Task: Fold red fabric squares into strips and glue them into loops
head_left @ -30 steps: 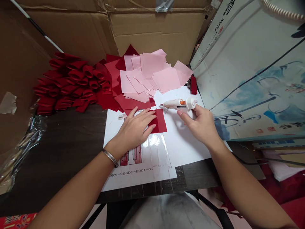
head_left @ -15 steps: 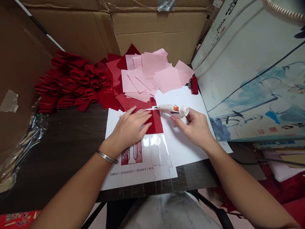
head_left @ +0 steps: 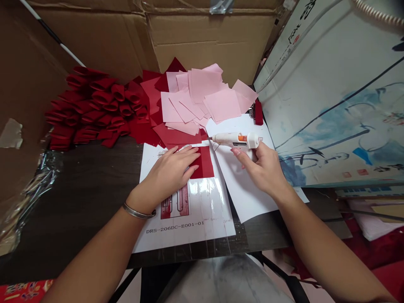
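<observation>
My left hand point(head_left: 172, 170) lies flat with fingers stretched out, pressing a dark red square of material point(head_left: 205, 162) onto a taped white template sheet point(head_left: 195, 214). My right hand point(head_left: 261, 166) grips a white hot glue gun point(head_left: 236, 139) with an orange band. Its nozzle points left, just above the red square's top right corner. A plain white sheet point(head_left: 243, 189) lies under the right hand, skewed on the dark table point(head_left: 88, 198).
Behind lie a heap of pink and red squares point(head_left: 202, 101) and a pile of rolled red pieces point(head_left: 94, 109). Cardboard boxes point(head_left: 195, 38) close off the back and left. A printed board point(head_left: 341, 101) leans at the right. Crumpled clear plastic point(head_left: 22, 198) sits at the left edge.
The glue gun moved left to the red square's edge, then drew back right and rose a little. The plain white sheet has swung askew. My left hand stayed pressed on the square.
</observation>
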A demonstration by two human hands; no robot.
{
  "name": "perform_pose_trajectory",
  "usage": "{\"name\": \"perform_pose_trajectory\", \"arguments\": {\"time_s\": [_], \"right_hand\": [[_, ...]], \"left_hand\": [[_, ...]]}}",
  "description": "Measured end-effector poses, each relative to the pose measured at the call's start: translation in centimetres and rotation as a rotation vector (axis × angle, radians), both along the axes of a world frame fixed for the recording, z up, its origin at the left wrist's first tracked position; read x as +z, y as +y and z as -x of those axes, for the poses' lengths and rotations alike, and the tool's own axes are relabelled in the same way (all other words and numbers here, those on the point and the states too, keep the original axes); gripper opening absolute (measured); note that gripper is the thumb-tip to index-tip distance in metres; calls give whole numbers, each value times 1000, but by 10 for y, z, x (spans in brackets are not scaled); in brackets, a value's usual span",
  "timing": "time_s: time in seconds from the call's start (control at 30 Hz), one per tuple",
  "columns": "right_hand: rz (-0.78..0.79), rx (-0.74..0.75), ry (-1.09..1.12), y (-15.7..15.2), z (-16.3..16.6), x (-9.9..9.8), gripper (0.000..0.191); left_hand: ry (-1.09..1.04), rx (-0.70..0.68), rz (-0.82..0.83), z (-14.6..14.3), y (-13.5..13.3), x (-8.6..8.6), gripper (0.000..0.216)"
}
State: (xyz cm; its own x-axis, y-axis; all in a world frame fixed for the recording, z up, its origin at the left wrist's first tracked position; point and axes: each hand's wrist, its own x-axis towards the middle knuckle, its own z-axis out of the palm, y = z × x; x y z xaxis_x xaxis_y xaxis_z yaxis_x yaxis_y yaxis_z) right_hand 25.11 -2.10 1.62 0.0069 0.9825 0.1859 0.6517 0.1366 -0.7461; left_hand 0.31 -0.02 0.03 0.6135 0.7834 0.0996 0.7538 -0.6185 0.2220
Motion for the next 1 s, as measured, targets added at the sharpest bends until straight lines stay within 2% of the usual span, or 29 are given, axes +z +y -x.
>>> {"name": "perform_pose_trajectory", "arguments": {"time_s": [0.2,0.47,0.77,1.0], "right_hand": [[3,24,114,1,-3,-1,39],[-7,83,-103,3,-4,1,24],[-43,79,-161,3,-5,0,23],[-59,86,-184,4,-6,0,21]], "left_hand": [[-12,-6,-27,-1,-2,-5,37],[-4,-17,34,4,-1,-2,39],[73,-69,92,8,2,7,45],[68,-103,38,8,1,8,43]]}}
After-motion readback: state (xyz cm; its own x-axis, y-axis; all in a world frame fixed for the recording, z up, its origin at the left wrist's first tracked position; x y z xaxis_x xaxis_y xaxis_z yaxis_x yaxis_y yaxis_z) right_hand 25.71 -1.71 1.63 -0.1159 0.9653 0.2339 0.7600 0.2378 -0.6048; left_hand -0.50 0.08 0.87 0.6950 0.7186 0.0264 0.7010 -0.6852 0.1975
